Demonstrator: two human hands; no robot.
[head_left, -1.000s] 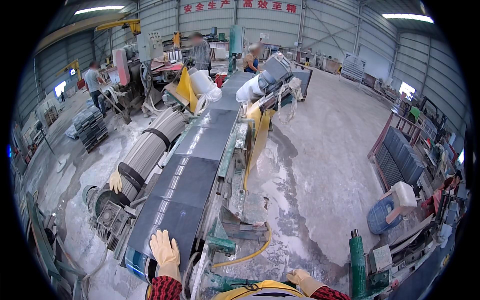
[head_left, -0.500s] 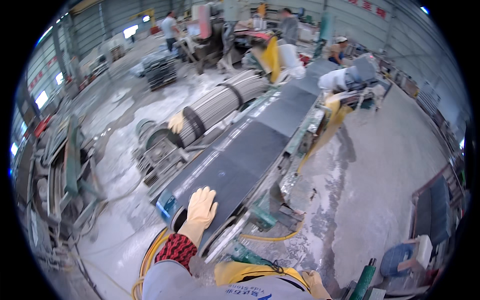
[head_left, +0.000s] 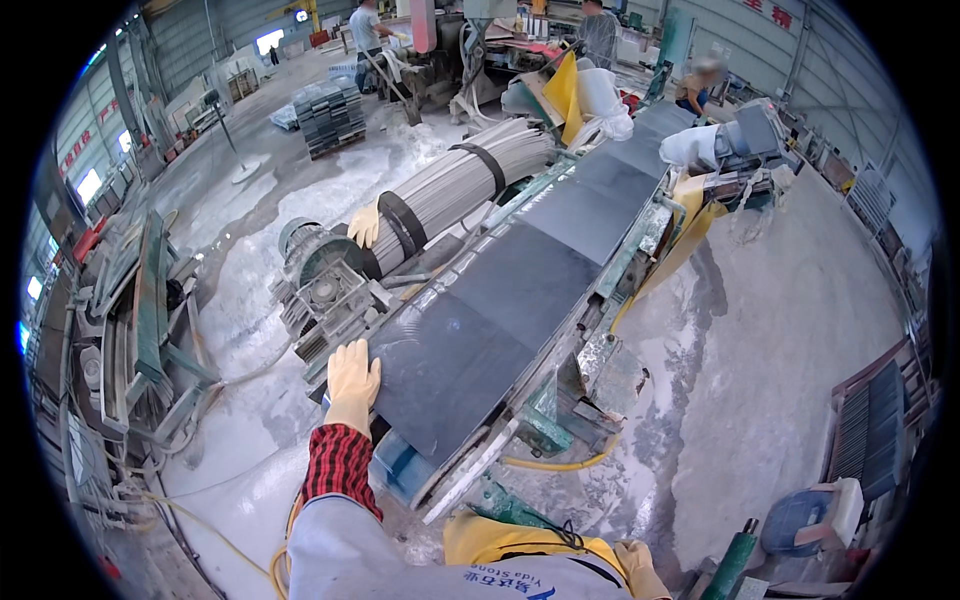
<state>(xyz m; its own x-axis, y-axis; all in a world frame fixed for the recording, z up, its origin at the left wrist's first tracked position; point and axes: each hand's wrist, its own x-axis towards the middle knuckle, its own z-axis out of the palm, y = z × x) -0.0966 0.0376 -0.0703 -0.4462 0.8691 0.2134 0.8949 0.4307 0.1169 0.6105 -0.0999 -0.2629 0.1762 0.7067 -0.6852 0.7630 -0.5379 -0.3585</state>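
Note:
My left hand (head_left: 352, 382), in a cream rubber glove below a red-and-black checked cuff, lies with its fingers stretched out at the near left corner of a dark grey slab (head_left: 455, 375). This slab is one of several flat dark slabs lying end to end along a long conveyor bed (head_left: 475, 462). A blue surface (head_left: 402, 468) shows below the slab's near edge. Close to my body, at the lower edge, my right hand (head_left: 640, 570) is gloved too and only partly visible. Its fingers cannot be made out.
A motor (head_left: 325, 290) and a banded bundle of grey strips (head_left: 450, 190) stand left of the conveyor, with a loose glove (head_left: 364, 226) on the bundle. Metal frames (head_left: 150, 330) lie far left. A blue jug (head_left: 797, 522) stands at right. People work at the back.
My left hand has shifted from the slab's near end to its left corner. The view has moved too, and the blue surface under the near edge shows more.

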